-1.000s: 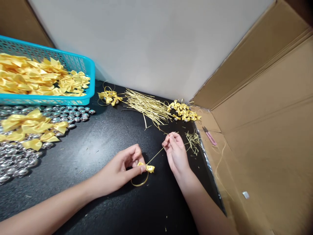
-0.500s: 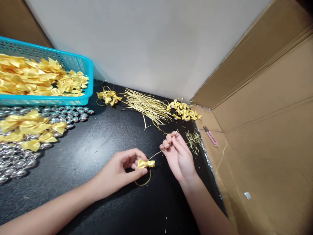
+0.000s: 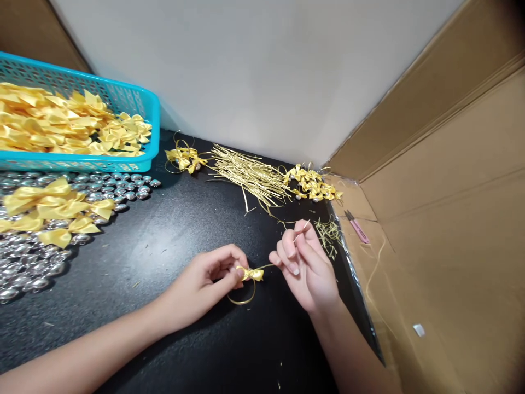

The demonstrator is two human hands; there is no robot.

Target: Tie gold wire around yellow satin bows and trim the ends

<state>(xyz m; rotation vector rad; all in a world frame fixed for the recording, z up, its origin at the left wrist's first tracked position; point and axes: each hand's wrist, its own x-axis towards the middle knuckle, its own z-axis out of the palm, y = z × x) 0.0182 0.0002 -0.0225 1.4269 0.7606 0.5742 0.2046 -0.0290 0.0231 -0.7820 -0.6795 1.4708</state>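
Between the thumb and fingers of my left hand point(image 3: 215, 279) is a small yellow satin bow point(image 3: 256, 274), held just above the black tabletop. A loop of gold cord point(image 3: 243, 302) hangs below it. From the bow, a thin strand runs right to my right hand point(image 3: 307, 265), palm turned up. Its thumb and index finger pinch a thin pale piece, which looks like the cord's end; I cannot make out whether it is a needle. Behind the hands lies a pile of cut gold cords point(image 3: 250, 175).
A turquoise basket point(image 3: 153, 131) full of yellow bows stands at the left. Silver heart-shaped beads point(image 3: 36, 260) and loose bows point(image 3: 57, 202) lie before it. Finished-looking bows point(image 3: 314, 186), cord scraps point(image 3: 328, 235) and pink thread snips point(image 3: 359, 230) are at the right, beside a cardboard wall point(image 3: 463, 164).
My right hand has moved slightly right and down, its fingers more spread around the pale piece. My left thumb has shifted up onto the bow's left side.
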